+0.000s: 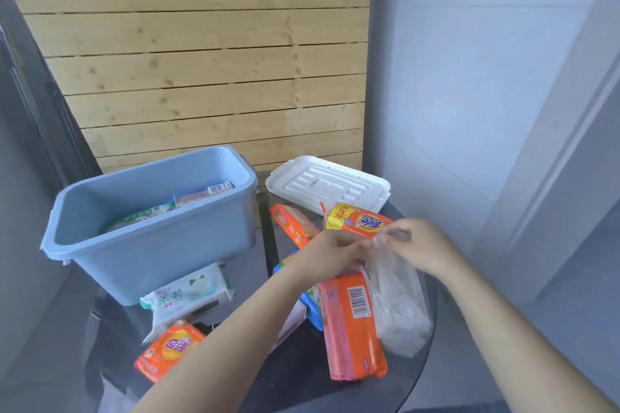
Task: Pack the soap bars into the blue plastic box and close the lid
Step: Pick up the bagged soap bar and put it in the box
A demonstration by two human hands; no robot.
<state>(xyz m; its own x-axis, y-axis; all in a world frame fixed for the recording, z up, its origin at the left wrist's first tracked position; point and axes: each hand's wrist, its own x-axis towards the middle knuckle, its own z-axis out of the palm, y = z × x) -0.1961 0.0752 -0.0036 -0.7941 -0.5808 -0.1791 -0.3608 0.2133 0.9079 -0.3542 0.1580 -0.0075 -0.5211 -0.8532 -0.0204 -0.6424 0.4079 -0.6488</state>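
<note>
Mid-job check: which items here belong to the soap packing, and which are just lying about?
Part of the job:
- blue box, some bars already inside
- white lid, off, beside the box
- Tide bar
- orange bars and white-green pack on the table

Lying about:
- clear plastic bag, which both hands are at
- wooden slat wall

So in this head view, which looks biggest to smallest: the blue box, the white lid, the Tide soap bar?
1. Blue box, clearly largest.
2. White lid, lying beside the box.
3. Tide soap bar, smallest, held up in front of the lid; partly covered by fingers, yet plainly smaller.
</note>
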